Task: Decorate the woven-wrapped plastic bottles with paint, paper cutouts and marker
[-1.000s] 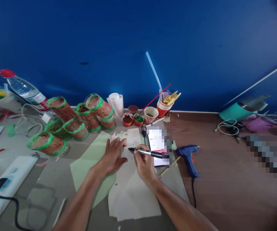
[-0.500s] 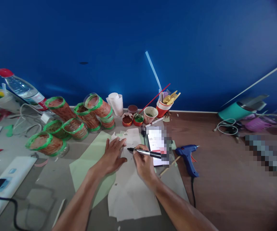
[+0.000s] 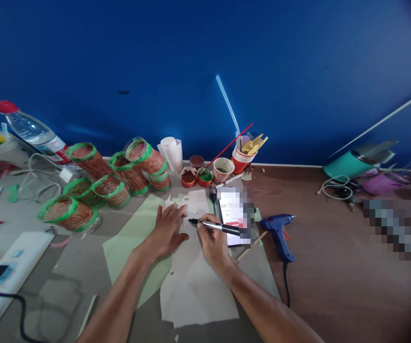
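Our right grip [image 3: 213, 243] is clamped on the black-and-silver marker [image 3: 217, 226], held over the white paper [image 3: 198, 290] on the worktop [image 3: 334, 295]. Tip points left; we can't tell if it touches the paper. Our left grip [image 3: 167, 231] lies palm down at the paper's upper left, fingers apart, holding 0 items. Green sheet [image 3: 126, 247] shows along the paper's left side. Phone [image 3: 231, 209], partly pixelated: just right of the paper. Blue glue gun [image 3: 278, 227]: farther right of it. Past the paper's far edge: 1 brown paint cup [image 3: 188, 180], 1 green paint cup [image 3: 205, 178]. Green-rimmed containers [image 3: 119, 172]: clustered far left of the paper.
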Motion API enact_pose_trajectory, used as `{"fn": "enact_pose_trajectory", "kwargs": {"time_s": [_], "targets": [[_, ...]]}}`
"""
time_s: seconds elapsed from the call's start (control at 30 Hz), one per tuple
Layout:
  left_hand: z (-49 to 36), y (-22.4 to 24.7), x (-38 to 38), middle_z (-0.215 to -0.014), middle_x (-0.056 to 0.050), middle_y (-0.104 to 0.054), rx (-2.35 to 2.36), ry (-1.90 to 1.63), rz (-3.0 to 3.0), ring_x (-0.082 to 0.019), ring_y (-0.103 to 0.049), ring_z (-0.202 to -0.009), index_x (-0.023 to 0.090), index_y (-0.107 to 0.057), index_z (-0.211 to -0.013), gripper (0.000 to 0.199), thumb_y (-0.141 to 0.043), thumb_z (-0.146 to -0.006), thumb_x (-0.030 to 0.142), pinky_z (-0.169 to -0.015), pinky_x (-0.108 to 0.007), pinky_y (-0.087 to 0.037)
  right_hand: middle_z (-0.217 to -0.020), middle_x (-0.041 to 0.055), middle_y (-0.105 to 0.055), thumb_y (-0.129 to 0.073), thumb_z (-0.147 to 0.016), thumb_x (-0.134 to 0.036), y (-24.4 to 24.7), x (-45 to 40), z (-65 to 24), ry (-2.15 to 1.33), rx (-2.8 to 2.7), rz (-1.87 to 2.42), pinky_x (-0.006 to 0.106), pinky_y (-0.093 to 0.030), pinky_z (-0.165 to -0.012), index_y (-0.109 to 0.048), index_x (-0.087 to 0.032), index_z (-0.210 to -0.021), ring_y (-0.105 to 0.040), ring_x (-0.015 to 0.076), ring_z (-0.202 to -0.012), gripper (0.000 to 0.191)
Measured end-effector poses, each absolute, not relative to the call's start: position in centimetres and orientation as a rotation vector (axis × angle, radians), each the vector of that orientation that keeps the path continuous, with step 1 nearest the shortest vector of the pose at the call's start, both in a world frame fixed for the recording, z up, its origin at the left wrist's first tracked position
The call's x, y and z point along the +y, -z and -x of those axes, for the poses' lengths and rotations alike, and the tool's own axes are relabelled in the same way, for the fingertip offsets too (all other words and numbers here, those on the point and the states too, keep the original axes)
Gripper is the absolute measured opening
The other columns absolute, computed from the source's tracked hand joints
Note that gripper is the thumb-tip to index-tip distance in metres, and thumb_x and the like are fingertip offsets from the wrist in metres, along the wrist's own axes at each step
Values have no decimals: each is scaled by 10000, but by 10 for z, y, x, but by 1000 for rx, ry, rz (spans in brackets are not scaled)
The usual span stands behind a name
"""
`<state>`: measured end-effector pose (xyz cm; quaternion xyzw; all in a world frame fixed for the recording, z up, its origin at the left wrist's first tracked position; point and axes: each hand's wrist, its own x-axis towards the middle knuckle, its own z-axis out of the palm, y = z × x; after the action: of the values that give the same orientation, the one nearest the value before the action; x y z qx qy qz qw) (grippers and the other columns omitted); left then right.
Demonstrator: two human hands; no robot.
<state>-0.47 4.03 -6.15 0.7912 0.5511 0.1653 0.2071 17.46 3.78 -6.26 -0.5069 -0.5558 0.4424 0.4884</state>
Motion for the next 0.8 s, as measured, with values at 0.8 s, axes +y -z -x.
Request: {"fn": "enact_pose_trajectory", "kwargs": {"time_s": [0.8], "targets": [[6, 64, 40, -1388, -117, -501, 1525, -473, -2246, -337, -261, -1401, 230, -213, -1458, 787, -628, -790, 259, -1136, -611, -73, -649, -8, -503, -548, -841, -304, 64, 38, -175, -1065, -1401, 1223, 245, -366, -485, -545, -204, -835, -497, 152, -594, 100]]}}
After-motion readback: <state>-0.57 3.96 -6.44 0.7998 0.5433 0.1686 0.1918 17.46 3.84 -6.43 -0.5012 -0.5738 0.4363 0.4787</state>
